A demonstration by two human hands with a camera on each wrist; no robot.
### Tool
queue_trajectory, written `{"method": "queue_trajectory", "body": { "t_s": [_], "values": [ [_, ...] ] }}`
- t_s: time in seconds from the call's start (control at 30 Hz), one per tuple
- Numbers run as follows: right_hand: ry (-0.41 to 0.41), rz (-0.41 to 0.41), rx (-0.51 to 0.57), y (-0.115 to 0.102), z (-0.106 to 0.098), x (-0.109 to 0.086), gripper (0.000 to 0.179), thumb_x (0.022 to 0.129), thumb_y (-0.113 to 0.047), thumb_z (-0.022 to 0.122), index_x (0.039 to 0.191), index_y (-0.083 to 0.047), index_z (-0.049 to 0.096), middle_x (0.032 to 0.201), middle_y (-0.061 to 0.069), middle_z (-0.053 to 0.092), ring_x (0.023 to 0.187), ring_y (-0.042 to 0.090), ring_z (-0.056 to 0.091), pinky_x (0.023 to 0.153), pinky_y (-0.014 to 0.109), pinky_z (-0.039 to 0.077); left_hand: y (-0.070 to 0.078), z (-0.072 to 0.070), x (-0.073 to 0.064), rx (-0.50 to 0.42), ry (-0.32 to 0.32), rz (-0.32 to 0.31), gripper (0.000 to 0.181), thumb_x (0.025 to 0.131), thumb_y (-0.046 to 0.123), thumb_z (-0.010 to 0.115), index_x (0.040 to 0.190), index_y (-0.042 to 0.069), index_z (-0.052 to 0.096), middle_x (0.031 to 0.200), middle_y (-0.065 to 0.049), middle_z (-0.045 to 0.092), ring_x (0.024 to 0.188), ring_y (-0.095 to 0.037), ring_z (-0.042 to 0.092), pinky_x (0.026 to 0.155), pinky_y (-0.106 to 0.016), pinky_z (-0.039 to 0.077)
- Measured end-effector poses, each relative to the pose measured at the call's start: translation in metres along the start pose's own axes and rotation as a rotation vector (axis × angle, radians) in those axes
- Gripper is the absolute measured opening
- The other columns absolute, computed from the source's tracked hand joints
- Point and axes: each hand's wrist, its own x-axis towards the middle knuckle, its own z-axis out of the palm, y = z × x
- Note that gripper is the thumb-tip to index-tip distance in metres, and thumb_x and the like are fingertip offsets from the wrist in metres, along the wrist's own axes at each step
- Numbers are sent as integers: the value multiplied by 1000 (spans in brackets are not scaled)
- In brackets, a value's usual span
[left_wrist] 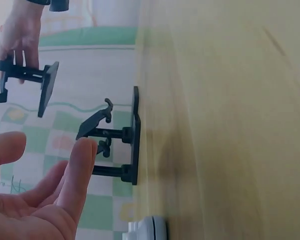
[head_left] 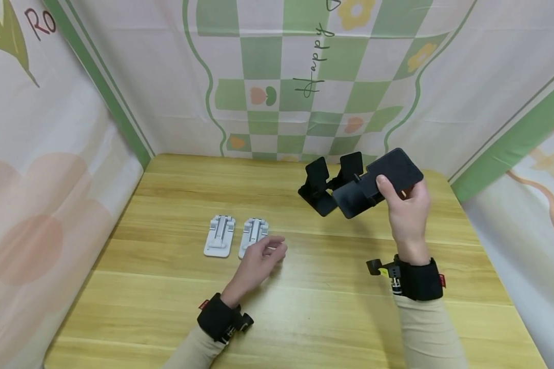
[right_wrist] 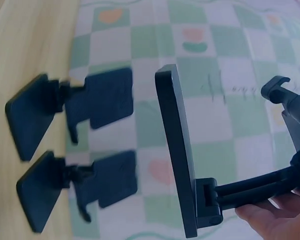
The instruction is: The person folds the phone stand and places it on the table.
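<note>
My right hand (head_left: 410, 218) grips a black folding phone stand (head_left: 394, 170) in the air above the right side of the table, thumb laid over its top plate. In the right wrist view, that stand's flat base (right_wrist: 177, 150) and hinged arm (right_wrist: 254, 187) show, with fingers around the arm. My left hand (head_left: 260, 259) is at the table's middle with loosely bent fingers and nothing in them. It partly covers one white folded phone stand (head_left: 253, 233). Beside that lies another white folded stand (head_left: 219, 238). Two unfolded black phone stands (head_left: 317, 177) (right_wrist: 40, 192) stand upright towards the back.
The wooden table (head_left: 166, 205) ends at a printed curtain (head_left: 263, 56) behind it. More curtain (head_left: 41, 169) hangs along the left edge, and further cloth (head_left: 531, 205) is on the right. Each wrist wears a black strap (head_left: 420, 279) with a small camera.
</note>
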Motion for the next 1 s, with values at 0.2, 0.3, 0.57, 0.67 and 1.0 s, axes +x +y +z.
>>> {"method": "queue_trajectory", "body": {
  "t_s": [0.2, 0.3, 0.57, 0.67, 1.0],
  "values": [
    [-116, 4, -4, -12, 13, -12, 43, 82, -9, 70, 123, -7, 57, 111, 8, 57, 86, 18, 53, 64, 17, 47, 1, 3, 9, -291, 8, -88, 56, 94, 40, 53, 137, 5, 44, 121, -22, 58, 105, -31, 60, 88, -41, 52],
    [-171, -5, -15, -14, 18, -16, 45, 82, -8, 69, 125, -8, 56, 114, 8, 57, 87, 18, 53, 65, 16, 48, 2, 4, 11, -412, 24, -88, 55, 95, 35, 53, 140, 5, 40, 127, -25, 54, 110, -33, 57, 92, -40, 50],
    [-355, -50, -52, -22, 26, -26, 43, 84, 0, 65, 126, -3, 54, 119, 5, 55, 98, 19, 52, 78, 18, 47, 6, 3, 17, -543, 14, -103, 56, 96, 36, 52, 140, 5, 38, 136, -23, 48, 113, -25, 56, 94, -33, 48],
    [-450, -63, -64, -31, 31, -31, 43, 85, 2, 63, 126, 1, 53, 119, 2, 56, 102, 18, 54, 85, 19, 46, 6, 4, 18, -578, -12, -98, 57, 94, 37, 54, 140, 6, 39, 136, -23, 48, 115, -26, 55, 97, -36, 46],
    [-710, -82, -75, -43, 42, -42, 44, 80, 6, 66, 123, 7, 54, 123, 14, 54, 106, 16, 54, 87, 21, 49, 11, 8, 20, -524, -66, -153, 60, 91, 44, 57, 140, 13, 41, 130, -11, 57, 110, -24, 58, 101, -50, 40]
  ]
}}
